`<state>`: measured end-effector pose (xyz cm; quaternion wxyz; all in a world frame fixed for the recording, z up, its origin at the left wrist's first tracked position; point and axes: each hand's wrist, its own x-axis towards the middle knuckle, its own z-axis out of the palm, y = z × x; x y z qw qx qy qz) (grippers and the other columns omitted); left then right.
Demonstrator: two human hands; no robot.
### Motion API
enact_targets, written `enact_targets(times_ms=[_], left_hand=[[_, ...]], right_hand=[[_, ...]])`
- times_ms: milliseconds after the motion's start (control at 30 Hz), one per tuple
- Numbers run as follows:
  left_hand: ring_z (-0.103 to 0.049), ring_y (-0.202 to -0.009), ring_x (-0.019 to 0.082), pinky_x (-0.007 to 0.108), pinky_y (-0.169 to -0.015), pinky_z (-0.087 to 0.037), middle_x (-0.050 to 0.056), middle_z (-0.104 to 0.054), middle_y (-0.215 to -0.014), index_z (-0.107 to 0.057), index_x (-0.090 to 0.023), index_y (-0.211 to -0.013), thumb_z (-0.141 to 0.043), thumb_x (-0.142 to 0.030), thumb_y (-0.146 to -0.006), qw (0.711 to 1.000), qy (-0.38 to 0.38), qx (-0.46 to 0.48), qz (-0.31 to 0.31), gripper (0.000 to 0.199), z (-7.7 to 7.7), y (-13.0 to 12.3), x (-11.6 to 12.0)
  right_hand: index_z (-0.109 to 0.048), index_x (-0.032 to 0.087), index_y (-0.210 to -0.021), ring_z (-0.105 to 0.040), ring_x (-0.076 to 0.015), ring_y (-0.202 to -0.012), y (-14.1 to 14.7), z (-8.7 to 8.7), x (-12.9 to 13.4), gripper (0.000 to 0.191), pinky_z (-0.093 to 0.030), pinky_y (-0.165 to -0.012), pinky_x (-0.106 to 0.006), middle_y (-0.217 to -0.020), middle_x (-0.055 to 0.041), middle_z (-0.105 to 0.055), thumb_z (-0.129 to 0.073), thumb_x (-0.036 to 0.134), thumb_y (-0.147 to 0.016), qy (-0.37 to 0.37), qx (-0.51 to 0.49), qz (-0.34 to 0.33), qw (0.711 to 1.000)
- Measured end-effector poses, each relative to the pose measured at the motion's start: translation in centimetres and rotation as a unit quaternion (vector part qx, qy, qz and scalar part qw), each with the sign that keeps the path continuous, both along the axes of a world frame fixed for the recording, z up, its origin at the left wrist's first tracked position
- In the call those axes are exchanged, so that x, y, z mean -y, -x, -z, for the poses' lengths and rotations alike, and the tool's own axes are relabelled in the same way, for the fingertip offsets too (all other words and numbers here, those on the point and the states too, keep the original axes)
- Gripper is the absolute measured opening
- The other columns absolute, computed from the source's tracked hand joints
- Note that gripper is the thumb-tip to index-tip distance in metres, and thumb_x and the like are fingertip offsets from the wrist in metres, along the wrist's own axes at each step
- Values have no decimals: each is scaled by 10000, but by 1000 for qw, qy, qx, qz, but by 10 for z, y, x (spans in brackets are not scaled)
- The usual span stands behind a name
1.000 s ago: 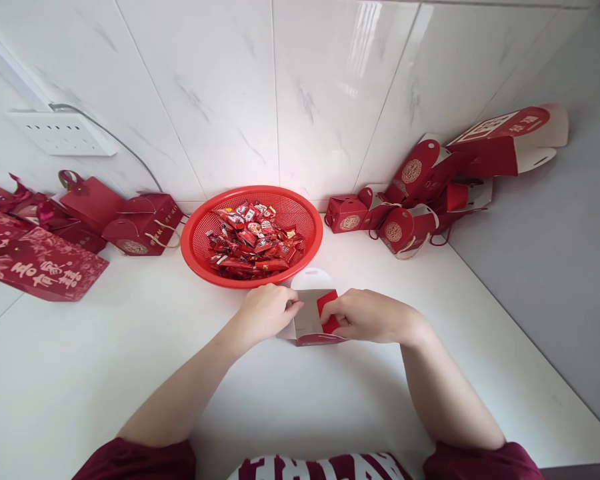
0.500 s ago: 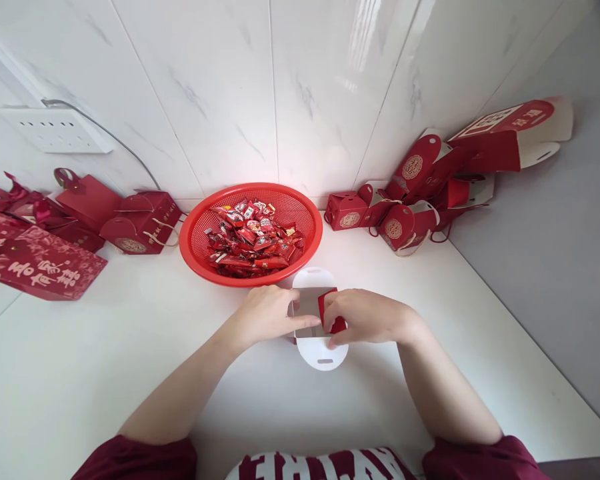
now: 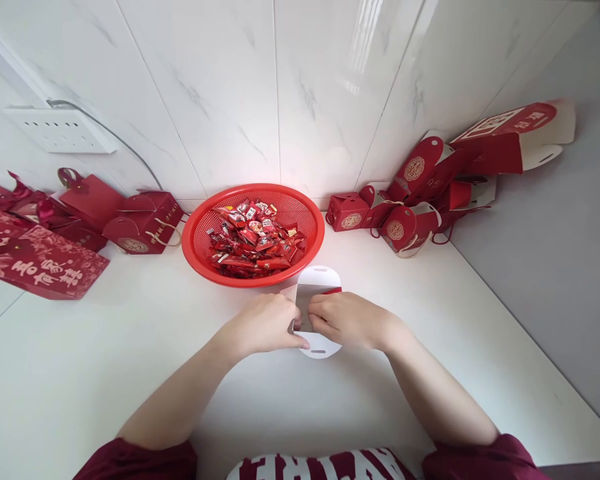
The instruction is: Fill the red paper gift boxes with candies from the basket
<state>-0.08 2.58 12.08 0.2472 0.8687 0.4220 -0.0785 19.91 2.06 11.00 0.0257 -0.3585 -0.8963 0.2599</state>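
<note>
An unfolded-topped red paper gift box with a white inside stands on the counter, its mouth facing up. Its two rounded white flaps with slots point away from and toward me. My left hand grips the box's left side, fingers at the opening and thumb over the near flap. On the other side, my right hand is closed over the right edge, its bent fingers reaching into the opening. A bit of red side flap shows behind that hand. The fingertips inside the box are partly hidden.
Just beyond the box sits a red plastic basket of wrapped sweets. Red gift boxes and a patterned red bag stand at left. More red boxes are piled at right, by a grey panel. A socket panel is on the tiled wall.
My right hand has moved left, its fingers now further over the opening. My left thumb has shifted from inside the box to the near flap. The red side flap is now mostly covered.
</note>
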Motion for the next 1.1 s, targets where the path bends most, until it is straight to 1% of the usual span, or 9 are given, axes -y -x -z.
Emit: enact_targets(times_ms=[133, 233, 300, 367, 500, 633, 900, 1033, 1100], left_hand=[[-581, -639, 149, 264, -520, -326, 22, -628, -985, -670, -219, -742, -660, -598, -768, 999, 35, 3, -19, 380, 3, 1, 0], [-609, -664, 167, 267, -531, -351, 31, -645, -978, -682, -223, -789, -672, -591, -757, 998, 53, 7, -28, 369, 5, 1, -1], [-613, -650, 174, 273, -522, -346, 33, -660, -923, -677, -218, -781, -672, -589, -756, 998, 56, 6, -30, 372, 7, 0, -1], [-620, -651, 181, 276, -523, -344, 27, -672, -861, -675, -220, -785, -669, -582, -760, 998, 58, 8, -32, 363, 7, -1, -1], [-631, -649, 181, 272, -525, -347, 9, -685, -786, -678, -228, -789, -679, -563, -750, 997, 67, 13, -42, 337, 7, -2, -2], [-612, -528, 148, 259, -493, -356, -6, -668, -681, -641, -209, -754, -631, -552, -785, 994, 104, 16, -43, 345, 9, -3, -5], [-621, -499, 158, 242, -463, -406, -6, -635, -575, -543, -194, -688, -684, -621, -702, 979, 200, 28, -20, 449, 29, -9, -21], [-619, -518, 156, 238, -467, -390, -15, -635, -558, -529, -196, -674, -703, -632, -681, 981, 192, 30, -14, 469, 31, -9, -23], [-609, -524, 152, 240, -465, -373, -9, -652, -591, -553, -196, -685, -688, -625, -700, 982, 184, 23, -14, 451, 30, -9, -22]], right_hand=[[-598, 171, -767, -474, -115, -627, -3, -11, 6, 335, -299, -572, -270, -809, -16, -600, -397, 281, -1011, -70, 22, 52, 996], [-567, 180, -722, -482, -125, -611, -17, -22, 12, 388, -307, -581, -282, -773, -26, -596, -371, 335, -1019, -117, 44, 138, 983], [-538, 182, -643, -496, -145, -584, -25, -23, 11, 457, -292, -560, -298, -691, -43, -585, -335, 352, -1016, -112, 111, 204, 966], [-543, 183, -603, -527, -174, -573, -29, -19, 6, 481, -280, -537, -307, -644, -71, -590, -337, 365, -996, -73, 182, 230, 953], [-626, 167, -620, -606, -216, -607, -25, -6, -9, 400, -343, -559, -308, -660, -110, -654, -460, 385, -912, 33, 219, 211, 952], [-632, 164, -573, -600, -163, -505, -20, -2, -19, 314, -400, -574, -285, -568, -60, -667, -466, 232, -831, 96, 205, 196, 954], [-558, 165, -539, -617, -126, -476, -25, 1, -23, 254, -419, -538, -242, -625, -28, -713, -462, 170, -774, 142, 172, 174, 959], [-576, 174, -557, -637, -103, -497, -25, 1, -27, 258, -440, -560, -206, -632, 14, -716, -468, 159, -791, 169, 167, 160, 958], [-601, 172, -577, -646, -114, -507, -23, -1, -25, 277, -440, -567, -212, -624, -1, -711, -466, 159, -818, 160, 181, 168, 956]])
